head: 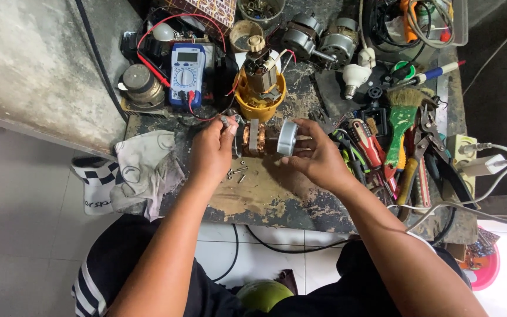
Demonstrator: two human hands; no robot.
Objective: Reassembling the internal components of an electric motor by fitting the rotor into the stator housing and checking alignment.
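A small electric motor [262,140] with copper windings and a silver round end cap is held level just above the worn workbench [265,196]. My left hand [212,149] grips its left end. Its right end, by the silver cap, is gripped by my right hand [318,155]. A few small screws [237,172] lie on the bench just below the motor. Behind the motor stands a yellow housing [260,97] with another motor part upright in it.
A blue multimeter [186,73] with red leads sits at the back left, a grey rag [148,167] at the bench's left edge. Hand tools, a green brush [403,117] and screwdrivers [368,141] crowd the right. More motors [318,38] and a bulb [353,76] lie behind.
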